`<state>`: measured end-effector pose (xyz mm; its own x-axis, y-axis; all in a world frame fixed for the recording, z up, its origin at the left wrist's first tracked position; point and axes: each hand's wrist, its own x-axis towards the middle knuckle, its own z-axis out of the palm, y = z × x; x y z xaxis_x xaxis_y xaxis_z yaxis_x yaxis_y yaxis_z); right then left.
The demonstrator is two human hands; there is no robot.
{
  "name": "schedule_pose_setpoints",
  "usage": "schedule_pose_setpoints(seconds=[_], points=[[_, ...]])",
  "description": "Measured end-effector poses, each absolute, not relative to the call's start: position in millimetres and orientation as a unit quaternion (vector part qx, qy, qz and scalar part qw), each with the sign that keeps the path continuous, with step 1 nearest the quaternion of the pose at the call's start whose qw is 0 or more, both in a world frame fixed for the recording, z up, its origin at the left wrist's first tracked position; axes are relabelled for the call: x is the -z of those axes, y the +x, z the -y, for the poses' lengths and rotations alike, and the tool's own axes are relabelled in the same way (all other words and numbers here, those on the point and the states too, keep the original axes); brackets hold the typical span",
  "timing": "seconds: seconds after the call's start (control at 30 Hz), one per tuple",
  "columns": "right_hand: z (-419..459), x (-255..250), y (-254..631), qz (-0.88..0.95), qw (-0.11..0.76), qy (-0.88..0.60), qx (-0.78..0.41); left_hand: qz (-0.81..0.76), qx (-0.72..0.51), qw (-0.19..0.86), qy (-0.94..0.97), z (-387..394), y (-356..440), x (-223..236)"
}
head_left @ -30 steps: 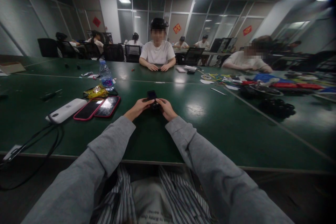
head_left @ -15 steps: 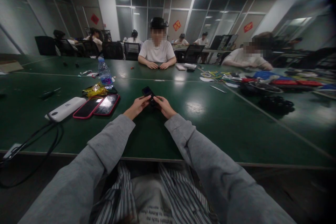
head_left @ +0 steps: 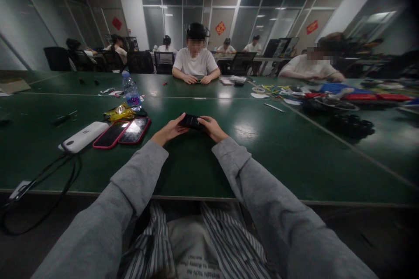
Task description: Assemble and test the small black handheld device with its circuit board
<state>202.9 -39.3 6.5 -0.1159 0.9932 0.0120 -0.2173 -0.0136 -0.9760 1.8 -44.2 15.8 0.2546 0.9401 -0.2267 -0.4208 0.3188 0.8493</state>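
A small black handheld device [head_left: 191, 121] is held sideways between my two hands, just above the green table or touching it; I cannot tell which. Its exact kind is unclear. My left hand [head_left: 173, 130] grips the left end, thumb on top and fingers below. At the opposite end my right hand [head_left: 212, 128] has its thumb on the upper face, and its other fingers are mostly hidden. To the left of my left hand lie a red-edged phone [head_left: 134, 130] with a bright reflection and another red-edged phone or case [head_left: 111, 134].
Left on the green table [head_left: 278, 161] are a white power bank [head_left: 83, 137] with a black cable [head_left: 70, 178], a yellow wrapper [head_left: 119, 112] and a water bottle [head_left: 131, 91]. A pen [head_left: 274, 107] and black gear [head_left: 351, 126] lie right. A person [head_left: 196, 63] sits opposite.
The black device has turned from a slanted position to lying sideways across my hands. My right hand has shifted slightly right, onto its right end.
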Motion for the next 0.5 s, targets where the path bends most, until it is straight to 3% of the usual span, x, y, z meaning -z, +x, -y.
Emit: schedule_pose_setpoints(seconds=[0.27,0.5], points=[[31.0,0.3,204.1,0.436,0.550,-0.394,-0.593,-0.365,-0.401,0.742,0.393,45.5,-3.3,-16.1],[29.1,0.4,204.1,0.427,0.553,-0.382,-0.605,-0.364,-0.415,0.743,0.378,49.2,0.3,-17.0]])
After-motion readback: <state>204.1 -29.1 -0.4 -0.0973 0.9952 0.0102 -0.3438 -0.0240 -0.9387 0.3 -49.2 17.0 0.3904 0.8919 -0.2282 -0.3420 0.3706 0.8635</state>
